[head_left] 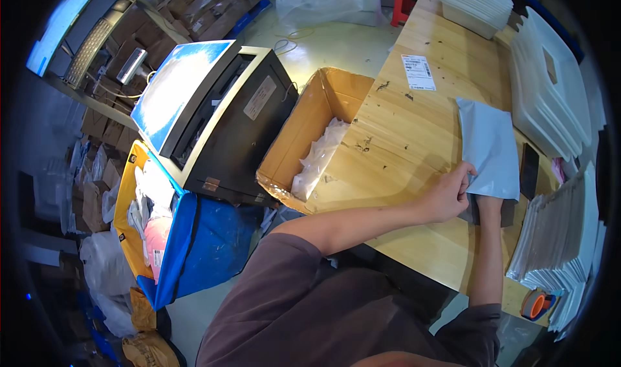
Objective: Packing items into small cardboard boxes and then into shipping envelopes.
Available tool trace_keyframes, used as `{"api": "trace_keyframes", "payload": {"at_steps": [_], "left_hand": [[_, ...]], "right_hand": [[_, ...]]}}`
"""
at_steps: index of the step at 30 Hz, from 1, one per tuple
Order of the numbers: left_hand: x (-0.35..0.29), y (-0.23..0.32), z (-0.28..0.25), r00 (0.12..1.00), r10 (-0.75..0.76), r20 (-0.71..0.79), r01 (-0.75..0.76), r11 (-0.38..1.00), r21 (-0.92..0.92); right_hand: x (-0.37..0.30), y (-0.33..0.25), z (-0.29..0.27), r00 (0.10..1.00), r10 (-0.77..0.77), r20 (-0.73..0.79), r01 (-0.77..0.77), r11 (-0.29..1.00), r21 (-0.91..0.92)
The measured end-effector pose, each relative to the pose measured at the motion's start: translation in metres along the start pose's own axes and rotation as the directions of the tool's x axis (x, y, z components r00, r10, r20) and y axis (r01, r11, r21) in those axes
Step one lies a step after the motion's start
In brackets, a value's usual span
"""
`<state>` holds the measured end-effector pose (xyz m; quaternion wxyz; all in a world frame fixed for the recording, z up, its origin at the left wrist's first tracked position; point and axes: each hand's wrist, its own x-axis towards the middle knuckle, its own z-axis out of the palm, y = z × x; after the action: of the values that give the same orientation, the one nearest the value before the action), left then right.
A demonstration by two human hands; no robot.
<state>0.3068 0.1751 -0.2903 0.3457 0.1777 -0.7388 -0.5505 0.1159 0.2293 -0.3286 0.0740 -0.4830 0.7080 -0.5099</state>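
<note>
A light grey plastic mailing bag (490, 144) lies on the wooden table (362, 179), its mouth turned toward me. My left hand (451, 194) is closed, pinching the left edge of the bag's mouth between thumb and fingers. My right hand (490, 205) reaches into the bag up to the wrist, so its fingers are hidden, and whatever they may hold does not show. The bag's dark inner flap (503, 213) shows around that wrist. A printed white label (419, 73) lies flat on the table, up and left of the bag.
Right of the bag lies a dark, flat phone-like object (529, 170). Stacked bags (559, 231), an orange tape roll (534, 304) and white plastic trays (550, 82) line the right edge. An open cardboard box (278, 166) adjoins the table's left edge; beyond are a machine (239, 121) and blue bin (207, 244).
</note>
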Motion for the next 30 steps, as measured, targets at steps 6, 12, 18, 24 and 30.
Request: {"api": "trace_keyframes", "payload": {"at_steps": [6, 12, 18, 24, 30], "left_hand": [[0.005, -0.009, 0.011, 0.999, -0.007, 0.046, 0.007, 1.0, 0.009], [0.003, 0.004, -0.031, 0.969, -0.219, 0.113, 0.208, 0.973, 0.1], [-0.031, 0.031, -0.073, 0.904, -0.424, -0.058, 0.416, 0.902, -0.116], [-0.057, 0.057, -0.082, 0.747, -0.643, 0.17, 0.65, 0.76, 0.017], [-0.076, 0.066, -0.071, 0.722, -0.657, 0.215, 0.672, 0.74, 0.006]], "right_hand": [[0.005, 0.084, 0.0, 0.961, -0.248, 0.125, 0.267, 0.705, -0.657], [0.004, -0.011, 0.006, 0.988, -0.102, 0.115, 0.139, 0.913, -0.383], [-0.034, -0.089, -0.014, 0.92, -0.301, 0.25, 0.384, 0.819, -0.426], [-0.06, -0.139, -0.026, 0.911, -0.011, 0.411, 0.262, 0.787, -0.558], [-0.104, -0.154, -0.026, 0.918, -0.104, 0.383, 0.222, 0.935, -0.276]]}}
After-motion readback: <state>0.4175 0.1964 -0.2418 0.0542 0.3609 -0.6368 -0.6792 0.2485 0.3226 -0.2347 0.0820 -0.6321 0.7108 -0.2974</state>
